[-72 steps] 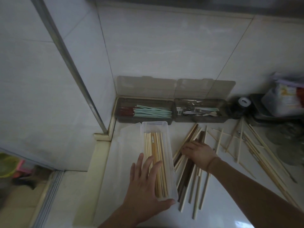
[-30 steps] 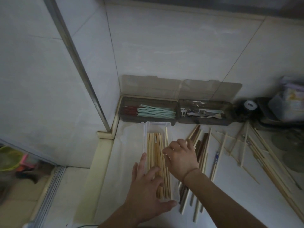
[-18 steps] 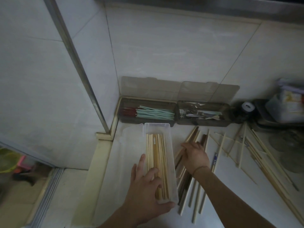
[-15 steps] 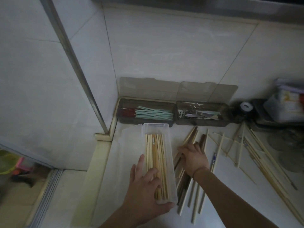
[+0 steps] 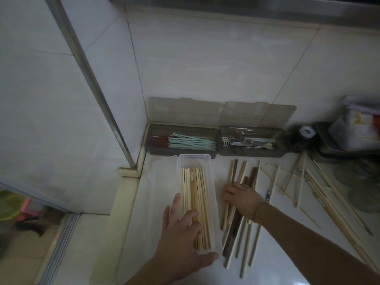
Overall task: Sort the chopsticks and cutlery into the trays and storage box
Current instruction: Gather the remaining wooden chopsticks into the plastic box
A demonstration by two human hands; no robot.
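Observation:
A clear plastic storage box (image 5: 194,160) lies lengthwise on the counter, with several pale wooden chopsticks (image 5: 197,194) inside. My left hand (image 5: 181,235) rests spread over its near end, thumb against the front wall. Just right of the box lies a loose pile of light and dark chopsticks (image 5: 239,173). My right hand (image 5: 241,199) lies palm down on that pile, fingers curled onto the sticks. Against the wall stand two dark trays: the left tray (image 5: 153,151) holds green and red chopsticks (image 5: 191,140), the right tray (image 5: 281,153) holds metal cutlery (image 5: 250,142).
More pale chopsticks (image 5: 320,188) lie scattered to the right across the counter. A tape roll (image 5: 307,132) and a plastic container (image 5: 357,130) sit at the back right. The counter ends at a step on the left, beside a metal frame post (image 5: 96,83).
My right hand went from the loose pile to the box and back onto the pile. My left hand has stayed on the box's near end.

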